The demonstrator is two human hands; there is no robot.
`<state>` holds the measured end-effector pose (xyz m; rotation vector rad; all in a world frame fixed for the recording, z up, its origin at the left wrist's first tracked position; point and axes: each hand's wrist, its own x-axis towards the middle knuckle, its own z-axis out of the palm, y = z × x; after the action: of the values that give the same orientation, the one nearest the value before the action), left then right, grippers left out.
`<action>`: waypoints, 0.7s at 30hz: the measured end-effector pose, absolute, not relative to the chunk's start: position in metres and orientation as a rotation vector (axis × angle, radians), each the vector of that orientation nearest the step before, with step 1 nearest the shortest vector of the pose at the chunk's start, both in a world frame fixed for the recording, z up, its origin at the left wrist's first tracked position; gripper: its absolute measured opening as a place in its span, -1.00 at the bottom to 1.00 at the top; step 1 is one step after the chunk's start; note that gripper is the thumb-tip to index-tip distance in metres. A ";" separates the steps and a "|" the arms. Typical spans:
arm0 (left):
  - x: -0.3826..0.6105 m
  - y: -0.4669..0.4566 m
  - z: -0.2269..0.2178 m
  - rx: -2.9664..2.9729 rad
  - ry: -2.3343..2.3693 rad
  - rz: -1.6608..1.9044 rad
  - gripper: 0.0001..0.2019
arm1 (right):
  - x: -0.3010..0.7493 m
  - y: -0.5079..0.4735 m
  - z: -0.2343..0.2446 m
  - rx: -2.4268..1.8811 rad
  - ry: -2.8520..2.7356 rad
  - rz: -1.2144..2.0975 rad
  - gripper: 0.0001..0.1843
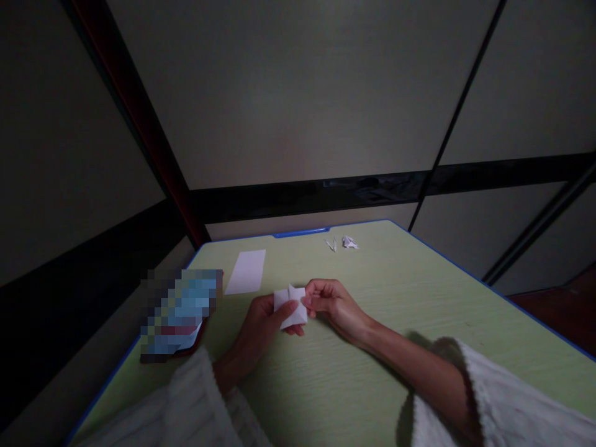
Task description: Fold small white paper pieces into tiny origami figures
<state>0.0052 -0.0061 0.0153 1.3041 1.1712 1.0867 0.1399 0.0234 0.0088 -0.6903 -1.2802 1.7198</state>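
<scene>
1. A pale green, wood-grained tabletop with blue edging (419,279) is set before large grey panels (302,93), which are crossed by a glossy black band (279,202).
2. On the tabletop's left side, a flat white paper sheet (246,272) is laid near a dark-edged object with a pixelated face (186,310); thin white slivers (332,244) and a small folded white paper shape (349,242) are seen near the far edge.
3. A small, white, roughly square piece of folded paper (292,315) is held above the middle of the tabletop; its surface is marked by creases, and a pointed flap is raised at its top edge.
4. The paper is gripped by the left hand (264,320), its thumb laid across the front and fingertips showing beneath.
5. The paper's right edge is pinched by the right hand (336,305), whose fingers are curled.
6. Both forearms are partly covered by fluffy white sleeves (503,391).
</scene>
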 end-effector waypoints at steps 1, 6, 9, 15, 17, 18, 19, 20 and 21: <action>0.006 -0.006 0.016 1.301 1.172 1.102 -0.82 | 0.140 0.024 0.009 -0.708 -1.283 1.703 -0.76; 0.005 -0.004 0.014 1.306 1.150 1.109 -0.86 | 0.140 0.027 0.009 -0.807 -1.408 1.619 -0.74; 0.005 -0.003 0.011 1.312 1.140 1.071 -0.84 | 0.141 0.025 0.008 -0.801 -1.453 1.612 -0.73; 0.006 -0.004 0.011 1.327 1.162 1.056 -0.83 | 0.141 0.023 0.008 -0.770 -1.412 1.626 -0.68; 0.006 -0.003 0.011 1.329 1.171 1.053 -0.84 | 0.141 0.024 0.009 -0.831 -1.445 1.587 -0.67; 0.005 -0.003 0.011 1.334 1.177 1.046 -0.84 | 0.142 0.025 0.009 -0.859 -1.473 1.577 -0.67; 0.005 -0.002 0.010 1.342 1.181 1.037 -0.84 | 0.142 0.026 0.009 -0.879 -1.505 1.573 -0.67; 0.005 -0.002 0.009 1.351 1.179 1.028 -0.84 | 0.142 0.026 0.009 -0.888 -1.538 1.572 -0.67; 0.005 -0.001 0.008 1.360 1.169 1.018 -0.84 | 0.143 0.026 0.010 -0.888 -1.570 1.572 -0.68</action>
<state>0.0047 -0.0014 0.0080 1.3602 1.1692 1.0184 0.1427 0.0263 0.0097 -0.8880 -1.5699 1.5715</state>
